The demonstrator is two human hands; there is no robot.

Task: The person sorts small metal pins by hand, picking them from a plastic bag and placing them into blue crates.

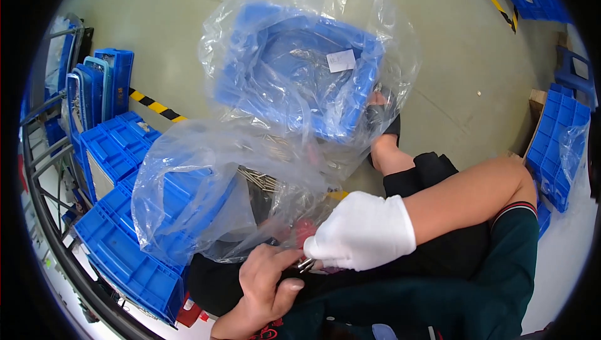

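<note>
My right hand (360, 233) wears a white glove and pinches a few short, shiny metal pins (305, 265) over my lap. Bare, my left hand (266, 280) is close beside them, its index finger reaching to the pins and its thumb held apart. A clear plastic bag (181, 183) spreads just beyond both hands. Inside it lies a heap of slim metal pins (258, 179). Something red (303, 230) shows through the plastic near the glove, its kind unclear.
Ahead on the floor stands a blue crate (369, 83) draped in clear plastic, with a white paper slip (340, 60) in it. Blue lidded boxes (134, 249) and a dark metal rack (53, 215) are at my left. More blue crates (557, 140) stand at right.
</note>
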